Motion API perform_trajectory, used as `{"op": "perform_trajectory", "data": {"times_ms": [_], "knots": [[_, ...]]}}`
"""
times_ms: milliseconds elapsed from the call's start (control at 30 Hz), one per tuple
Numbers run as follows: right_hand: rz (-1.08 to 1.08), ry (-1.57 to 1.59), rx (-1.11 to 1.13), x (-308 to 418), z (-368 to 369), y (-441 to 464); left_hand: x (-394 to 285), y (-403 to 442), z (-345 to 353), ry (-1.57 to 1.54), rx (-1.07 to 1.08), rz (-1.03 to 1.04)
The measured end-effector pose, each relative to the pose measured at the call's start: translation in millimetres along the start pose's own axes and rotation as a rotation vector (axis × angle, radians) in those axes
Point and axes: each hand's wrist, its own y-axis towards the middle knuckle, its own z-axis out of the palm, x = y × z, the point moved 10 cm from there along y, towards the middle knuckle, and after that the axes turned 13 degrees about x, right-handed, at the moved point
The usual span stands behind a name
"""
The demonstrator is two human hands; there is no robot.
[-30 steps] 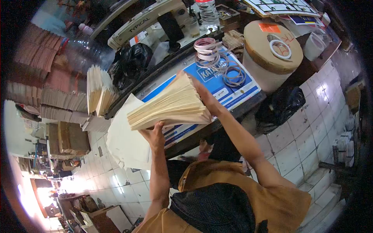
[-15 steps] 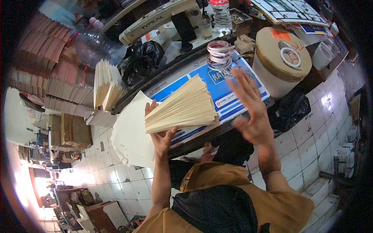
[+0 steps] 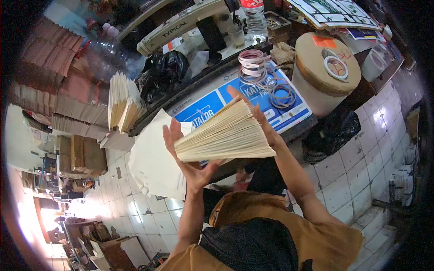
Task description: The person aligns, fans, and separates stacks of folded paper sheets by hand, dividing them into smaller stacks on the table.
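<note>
Paper stack (image 3: 226, 137) rests against the splayed left hand (image 3: 192, 170), its right side gripped by the right hand (image 3: 265, 125).

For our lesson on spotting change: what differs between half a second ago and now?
The right hand, then off the stack, is back at its far side. The stack has shifted right and toward the person, uncovering lettering on the poster. The left hand stays by its left end; rings and drum stayed put.
</note>
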Motion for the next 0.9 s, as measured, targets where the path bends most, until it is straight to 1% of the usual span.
{"op": "perform_trajectory", "data": {"times_ms": [33,133,167,200,233,267,300,333,367,400,433,467,500,533,600,633,700,733,767,800,833,867,900], "knots": [[-0.005,-0.1,0.026,9,4,4,8,2,-6,-0.017,-0.005,-0.033],[0.053,-0.194,0.023,-6,-22,4,30,4,-21,-0.15,-0.01,-0.139],[0.117,-0.223,-0.057,-6,-36,2,32,4,-21,-0.217,-0.028,-0.173],[0.091,-0.217,-0.11,-3,-43,-1,35,4,-23,-0.281,-0.046,-0.206],[0.066,-0.211,-0.157,-3,-49,-6,40,3,-15,-0.337,0.007,-0.25],[0.045,-0.204,-0.203,-7,-52,-10,37,5,-14,-0.315,0.002,-0.222],[0.004,-0.116,-0.141,-24,-31,-7,35,6,-12,-0.295,-0.003,-0.202],[0.048,-0.116,-0.147,-13,-18,-2,34,7,-10,-0.275,-0.002,-0.189],[0.092,-0.116,-0.153,-2,-5,2,29,9,-13,-0.299,-0.051,-0.132],[0.124,-0.104,-0.149,-4,-7,5,39,7,-14,-0.224,-0.033,-0.217],[0.1,-0.083,-0.101,-6,-10,7,52,1,-19,-0.147,-0.019,-0.298],[0.102,-0.106,-0.079,-5,-9,5,63,-3,-25,-0.067,-0.01,-0.375],[0.104,-0.129,-0.058,-4,-8,2,59,-2,-28,-0.15,-0.126,-0.274],[0.105,-0.152,-0.037,-2,-7,0,64,-1,-29,-0.153,-0.131,-0.273],[0.041,-0.338,-0.048,11,3,-1,74,9,-37,-0.163,-0.151,-0.25],[0.023,-0.418,-0.06,17,9,0,74,12,-41,-0.125,-0.136,-0.236],[0.056,-0.518,-0.125,22,18,-6,77,14,-42,-0.151,-0.068,-0.251],[0.073,-0.46,-0.152,19,18,-11,77,12,-42,-0.165,-0.034,-0.266],[0.09,-0.403,-0.174,16,17,-14,81,12,-40,-0.162,0.071,-0.352],[0.102,-0.347,-0.188,13,15,-15,57,21,-45,-0.084,0.064,-0.215],[0.136,-0.452,-0.154,14,14,-16,28,31,-48,0.002,0.054,-0.078],[0.123,-0.565,-0.126,12,11,-19,-5,39,-52,0.096,0.039,0.056],[0.112,-0.671,-0.093,2,7,-24,-38,48,-41,0.278,0.149,0.078]]}}
